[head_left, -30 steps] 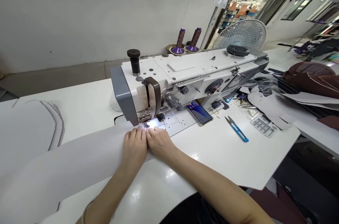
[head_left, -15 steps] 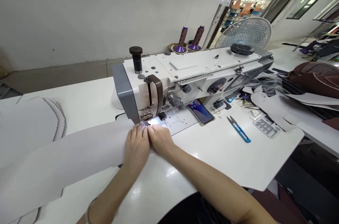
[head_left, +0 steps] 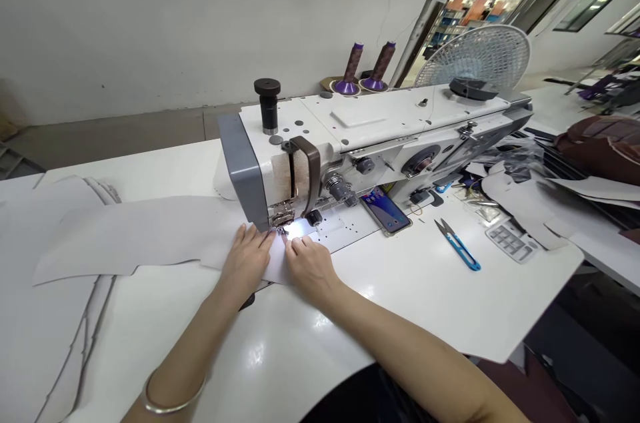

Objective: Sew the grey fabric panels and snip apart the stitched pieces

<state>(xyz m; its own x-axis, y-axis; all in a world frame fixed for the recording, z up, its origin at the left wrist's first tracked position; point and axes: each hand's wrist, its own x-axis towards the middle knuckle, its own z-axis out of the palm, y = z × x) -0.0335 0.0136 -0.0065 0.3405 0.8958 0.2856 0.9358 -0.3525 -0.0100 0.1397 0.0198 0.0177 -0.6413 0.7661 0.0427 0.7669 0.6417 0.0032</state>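
A long pale grey piece of sheet material (head_left: 165,229) runs leftward from under the lit presser foot (head_left: 281,232) of a white sewing machine (head_left: 295,129). Flat on that piece, just left of the foot, lies my left hand (head_left: 246,257), its fingers stretched toward the needle area. My right hand (head_left: 313,268) is at the piece's right edge, close in front of the foot, with fingers bent and pressed together on the edge. The fingertips of both hands are near the needle, and the stitch point itself is hard to make out. The left end of the piece overlaps a stack of similar pieces (head_left: 45,336).
A phone (head_left: 385,209) lies under the machine arm. Blue thread snips (head_left: 459,246) rest on the white table (head_left: 415,296) to the right, near a grey cutout plate (head_left: 511,243). Behind stand two brown thread cones (head_left: 353,66) and a fan (head_left: 475,56). Brown material (head_left: 600,149) lies far right.
The grey piece has swung away from me at its left end, uncovering more of the stack. My left hand has shifted slightly left, widening the gap between my hands. The view moved a little.
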